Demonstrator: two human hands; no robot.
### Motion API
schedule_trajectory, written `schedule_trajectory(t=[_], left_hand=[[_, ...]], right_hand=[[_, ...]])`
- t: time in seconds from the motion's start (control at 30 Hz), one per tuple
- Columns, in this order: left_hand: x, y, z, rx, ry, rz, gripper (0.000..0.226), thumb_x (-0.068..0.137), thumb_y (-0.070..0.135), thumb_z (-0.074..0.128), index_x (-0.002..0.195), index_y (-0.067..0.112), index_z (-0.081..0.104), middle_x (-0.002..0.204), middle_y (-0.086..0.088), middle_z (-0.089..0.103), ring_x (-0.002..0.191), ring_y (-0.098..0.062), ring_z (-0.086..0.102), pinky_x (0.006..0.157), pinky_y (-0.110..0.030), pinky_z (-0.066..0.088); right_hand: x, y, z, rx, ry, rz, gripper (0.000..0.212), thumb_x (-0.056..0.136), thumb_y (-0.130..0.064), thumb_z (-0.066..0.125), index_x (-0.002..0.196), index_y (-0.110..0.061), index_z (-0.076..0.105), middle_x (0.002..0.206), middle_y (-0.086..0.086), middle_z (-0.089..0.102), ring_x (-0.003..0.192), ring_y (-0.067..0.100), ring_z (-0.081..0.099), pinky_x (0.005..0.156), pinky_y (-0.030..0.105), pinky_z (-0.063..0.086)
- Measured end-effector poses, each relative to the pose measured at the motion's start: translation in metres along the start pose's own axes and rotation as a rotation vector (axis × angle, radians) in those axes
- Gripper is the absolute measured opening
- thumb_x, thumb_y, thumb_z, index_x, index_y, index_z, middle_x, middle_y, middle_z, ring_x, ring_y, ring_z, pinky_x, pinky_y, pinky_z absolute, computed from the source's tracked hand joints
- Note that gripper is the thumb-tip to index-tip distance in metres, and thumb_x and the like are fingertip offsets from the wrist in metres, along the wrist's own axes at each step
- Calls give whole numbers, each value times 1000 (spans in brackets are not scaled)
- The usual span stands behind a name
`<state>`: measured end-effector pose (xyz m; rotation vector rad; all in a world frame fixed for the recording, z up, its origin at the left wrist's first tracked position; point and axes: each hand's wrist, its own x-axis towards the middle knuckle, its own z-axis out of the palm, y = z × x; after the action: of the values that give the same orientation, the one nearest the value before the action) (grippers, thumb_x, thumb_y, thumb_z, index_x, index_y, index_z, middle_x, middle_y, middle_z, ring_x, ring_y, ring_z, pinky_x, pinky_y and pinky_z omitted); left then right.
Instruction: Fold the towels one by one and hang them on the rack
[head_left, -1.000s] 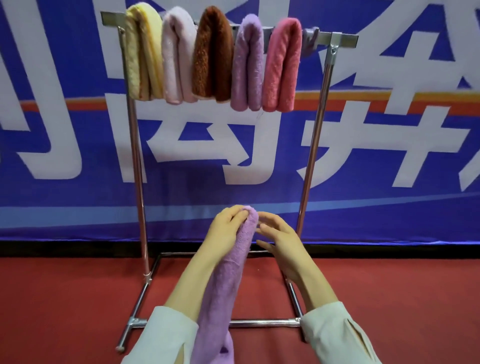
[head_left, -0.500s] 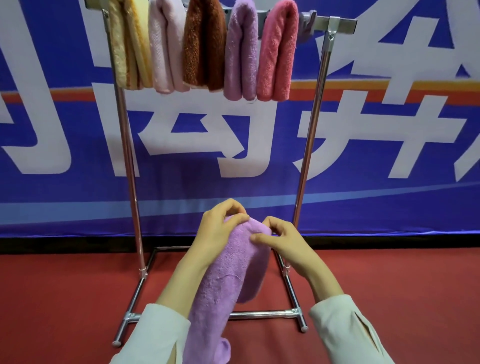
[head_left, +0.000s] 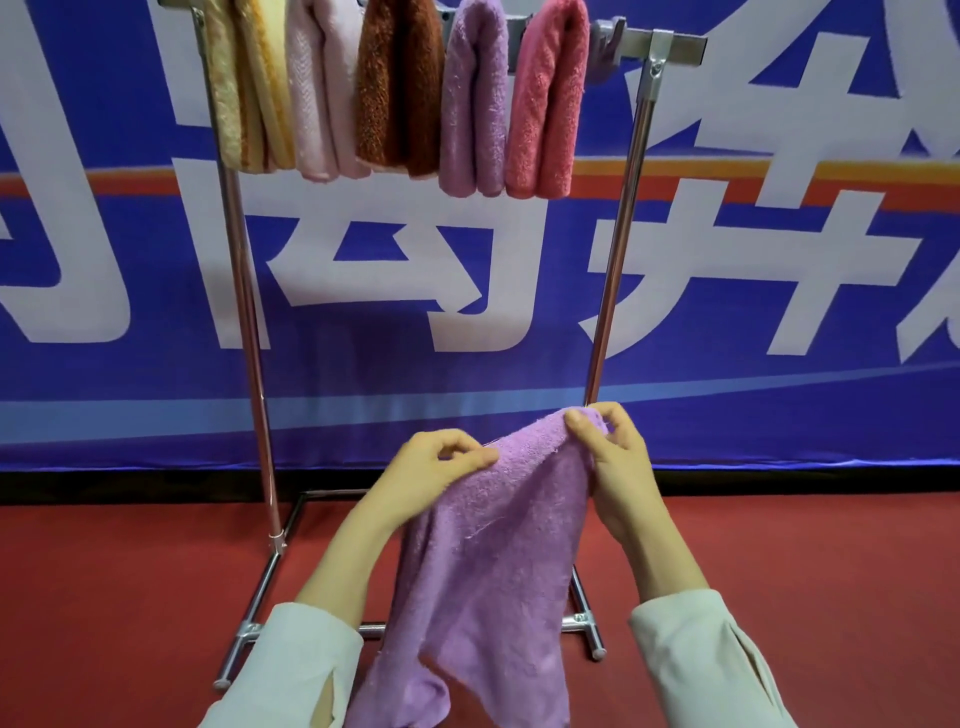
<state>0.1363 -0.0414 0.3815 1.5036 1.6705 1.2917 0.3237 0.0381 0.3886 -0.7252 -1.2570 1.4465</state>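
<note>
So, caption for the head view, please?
Left hand and right hand hold a purple towel before a rack with five towels.

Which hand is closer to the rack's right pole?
Right. The right hand is low down, right in front of the pole; the left hand is off to the pole's left, also pinching the held towel.

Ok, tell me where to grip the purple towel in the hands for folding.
Grip the held purple towel by its top edge, one upper corner each side, coming from above. The left hand and right hand pinch that edge; the cloth hangs limp below, so only there can it spread flat.
</note>
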Motion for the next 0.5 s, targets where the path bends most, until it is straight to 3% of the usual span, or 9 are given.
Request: schedule_trajectory(t=[0.07, 0.13, 0.23, 0.3, 0.37, 0.43, 0.5], left_hand=[[-2, -3, -4, -12, -24, -58, 27, 81, 33, 73, 75, 7, 71, 71, -1, 65, 65, -4, 53, 65, -14, 42], [-4, -1, -5, -149, 54, -73, 22, 83, 26, 72, 74, 6, 71, 68, 3, 63, 62, -3, 52, 62, -16, 42], [-4, 11, 0, -363, 204, -48, 10, 84, 20, 70, 83, 12, 75, 82, 5, 73, 76, -5, 62, 78, -23, 49], [-4, 19, 5, -378, 225, -13, 11, 85, 21, 69, 88, 13, 76, 89, 4, 75, 84, -6, 65, 84, -25, 50], [-5, 26, 9, -364, 233, 7, 10, 86, 22, 69, 86, 15, 76, 88, 5, 75, 81, -6, 64, 80, -24, 50], [-6, 31, 11, -374, 222, 13, 9, 85, 21, 70, 83, 15, 75, 85, 4, 74, 78, -5, 65, 78, -22, 50], [-7, 33, 14, -386, 192, 26, 8, 85, 18, 70, 81, 13, 75, 81, 3, 74, 75, -6, 65, 74, -21, 51]], right_hand=[[0, -3, -2, 67, 64, -30, 8, 89, -11, 66, 91, -8, 59, 75, -1, 62, 68, 10, 57, 62, 20, 49], [-1, -5, -3, 159, 81, -8, 5, 89, -10, 64, 92, -6, 64, 77, -1, 65, 69, 8, 60, 65, 18, 52], [-4, -10, 5, 215, 14, 32, 12, 94, -13, 59, 86, -10, 68, 73, -3, 64, 65, 9, 59, 63, 20, 51], [-6, -10, 13, 78, -18, 38, 17, 97, -18, 56, 84, -16, 68, 72, -6, 60, 63, 8, 56, 61, 20, 49], [-9, -9, 21, -78, -72, 40, 19, 98, -27, 54, 90, -21, 70, 81, -5, 64, 71, 8, 60, 67, 23, 49], [-13, -8, 26, -165, -199, 15, 17, 90, -37, 63, 96, -22, 70, 92, -5, 67, 84, 8, 64, 77, 23, 51], [-15, -6, 27, -245, -350, 5, 31, 78, -34, 76, 102, -17, 67, 100, -1, 71, 94, 10, 67, 83, 24, 53]])
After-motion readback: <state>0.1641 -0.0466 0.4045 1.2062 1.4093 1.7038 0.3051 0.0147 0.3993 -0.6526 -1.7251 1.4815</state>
